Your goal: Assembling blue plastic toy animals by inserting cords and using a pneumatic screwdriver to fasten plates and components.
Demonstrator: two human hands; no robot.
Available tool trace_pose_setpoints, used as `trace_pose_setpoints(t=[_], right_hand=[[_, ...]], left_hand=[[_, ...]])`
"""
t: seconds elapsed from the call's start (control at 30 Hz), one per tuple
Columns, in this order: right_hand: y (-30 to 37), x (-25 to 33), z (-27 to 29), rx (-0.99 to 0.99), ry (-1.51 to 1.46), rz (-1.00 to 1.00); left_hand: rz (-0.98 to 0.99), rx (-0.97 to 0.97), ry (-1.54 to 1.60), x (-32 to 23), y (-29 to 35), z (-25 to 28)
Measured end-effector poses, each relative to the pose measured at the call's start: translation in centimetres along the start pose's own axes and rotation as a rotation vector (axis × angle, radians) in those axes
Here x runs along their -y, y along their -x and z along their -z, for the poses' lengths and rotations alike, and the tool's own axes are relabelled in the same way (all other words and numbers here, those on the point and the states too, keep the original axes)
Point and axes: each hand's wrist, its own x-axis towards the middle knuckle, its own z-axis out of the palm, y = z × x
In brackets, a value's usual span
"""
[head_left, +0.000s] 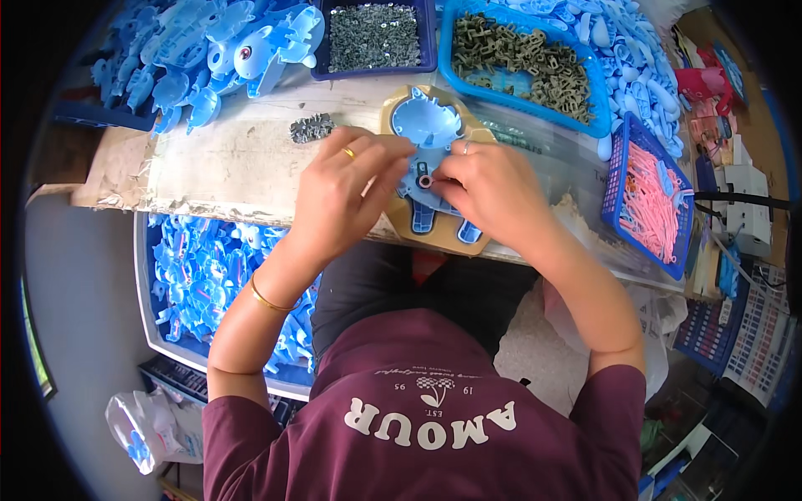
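A light blue plastic toy shell [426, 121], with a round hollow top and two leg-like ends, lies in a tan jig [403, 219] at the table's front edge. Over its left side is my left hand [355, 179], its fingers bent and drawn together; whatever is between them is hidden. My right hand [493, 185] works at the shell's lower middle, thumb and fingers pinched. Its fingertips meet a small ring-shaped part [424, 181] there. Whether they grip that ring or something smaller cannot be made out.
Small metal parts [312, 128] lie in a pile left of the jig. Behind stand a dark tray of small grey parts [415, 70] and a blue tray of brownish clips [494, 77]. Blue shells [280, 48] are heaped far left; a basket of pink strips [628, 196] stands right.
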Motion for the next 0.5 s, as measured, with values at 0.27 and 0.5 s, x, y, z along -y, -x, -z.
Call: trace_pose_setpoints(t=[0.27,0.5], right_hand=[[0.1,-0.1,-0.3,0.023,0.018,-0.004],[3.9,0.3,1.5,-0.138,-0.065,-0.159]], left_hand=[[-0.227,0.224,-0.148,-0.5,1.0,-0.8],[-0.202,0.237,-0.140,-0.6,1.5,-1.0]])
